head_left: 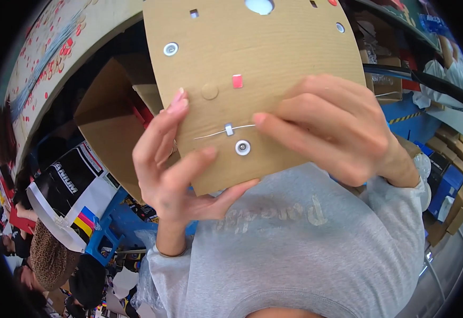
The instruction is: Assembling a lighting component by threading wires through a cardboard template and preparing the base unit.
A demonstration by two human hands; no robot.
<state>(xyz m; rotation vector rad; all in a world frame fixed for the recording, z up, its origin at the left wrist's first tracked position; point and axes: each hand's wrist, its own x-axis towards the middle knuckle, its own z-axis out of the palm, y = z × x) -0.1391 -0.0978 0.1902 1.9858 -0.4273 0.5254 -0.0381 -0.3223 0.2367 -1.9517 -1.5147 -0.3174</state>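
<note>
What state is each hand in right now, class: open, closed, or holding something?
Left hand: holding the cardboard sheet near its lower-left corner.
Right hand: fingers curled at the thin white wire's right end; pinch cannot be told.

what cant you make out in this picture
Cardboard panel, far side: head view, hidden because it faces away from the camera.
Panel's upper end: head view, cut off by the top edge.
Thin white wire, right end: head view, covered by the right hand.
Right hand's exact grip: head view, blurred.
</note>
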